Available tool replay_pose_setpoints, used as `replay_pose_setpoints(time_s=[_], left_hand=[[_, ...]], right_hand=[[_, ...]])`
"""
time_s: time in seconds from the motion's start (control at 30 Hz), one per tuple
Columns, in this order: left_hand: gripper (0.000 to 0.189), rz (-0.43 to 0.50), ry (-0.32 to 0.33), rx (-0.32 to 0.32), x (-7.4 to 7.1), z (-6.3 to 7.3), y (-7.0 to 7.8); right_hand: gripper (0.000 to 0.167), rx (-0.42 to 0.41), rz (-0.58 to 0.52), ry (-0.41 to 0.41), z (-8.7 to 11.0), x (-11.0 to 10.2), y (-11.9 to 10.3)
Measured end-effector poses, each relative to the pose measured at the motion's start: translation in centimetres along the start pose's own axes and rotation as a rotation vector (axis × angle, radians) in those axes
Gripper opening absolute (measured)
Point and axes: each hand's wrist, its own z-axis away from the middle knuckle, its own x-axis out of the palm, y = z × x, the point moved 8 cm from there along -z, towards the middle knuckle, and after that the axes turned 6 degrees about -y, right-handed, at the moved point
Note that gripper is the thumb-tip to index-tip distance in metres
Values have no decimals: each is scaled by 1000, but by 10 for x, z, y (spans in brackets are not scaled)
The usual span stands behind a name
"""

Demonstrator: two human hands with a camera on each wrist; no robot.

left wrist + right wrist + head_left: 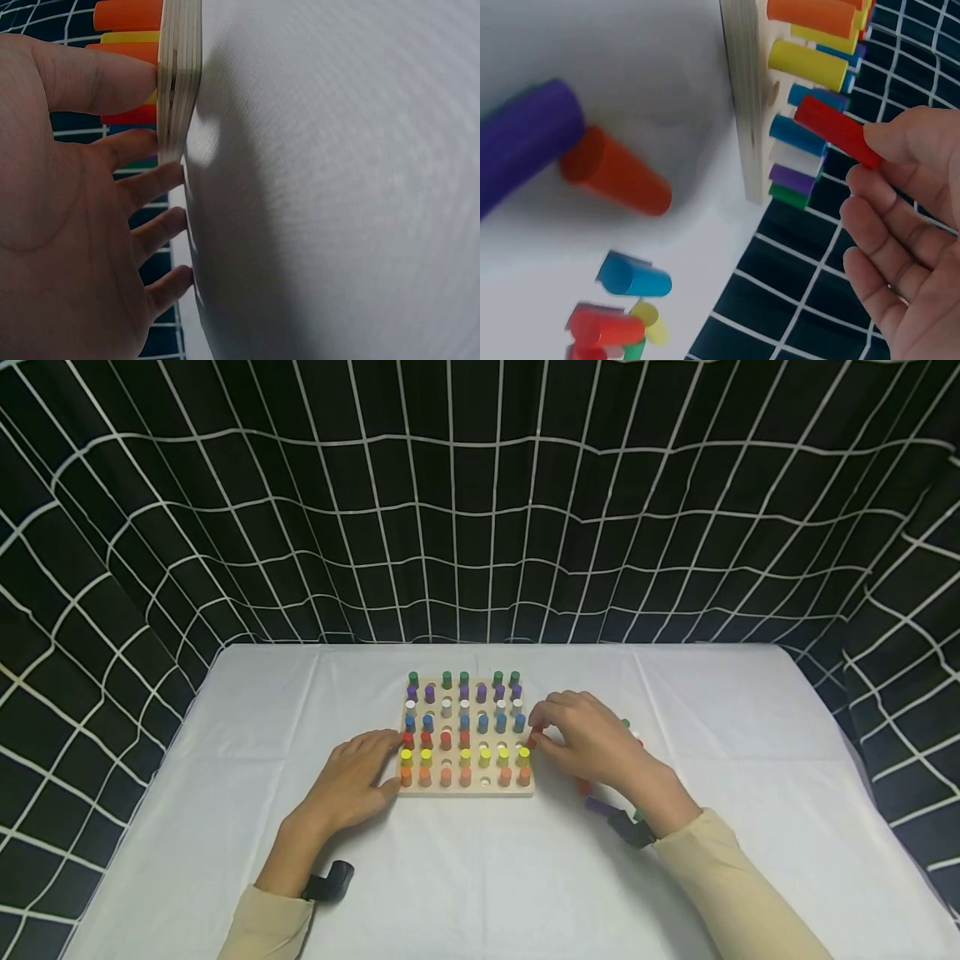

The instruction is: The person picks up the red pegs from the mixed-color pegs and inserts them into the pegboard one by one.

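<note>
A pale wooden pegboard [465, 792] lies on the white tablecloth, with rows of coloured pegs standing in it, green at the back and orange at the front. My left hand [348, 785] rests at the board's left side, thumb and fingertips touching its edge [178, 82], fingers fairly straight. Between thumb and fingers my right hand [588, 735] pinches a red peg [836, 129], tilted, just over the board's right edge. It is near the right end of the row of red pegs [446, 741], where several holes show. The peg's upper end is under the fingertips.
Loose pegs lie right of the board, partly hidden by the right hand and forearm. Among them are a purple peg [529, 142], an orange peg [616, 172] and a blue peg [635, 274]. A black curtain with white grid lines [480, 527] surrounds the table.
</note>
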Motion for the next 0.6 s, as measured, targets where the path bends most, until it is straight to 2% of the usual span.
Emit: replay_pose_setpoints(time_s=[0.6], left_hand=[[70,5,2,4,-1,0,0]], right_hand=[[11,-38,-86,-48,-36,17,-23]])
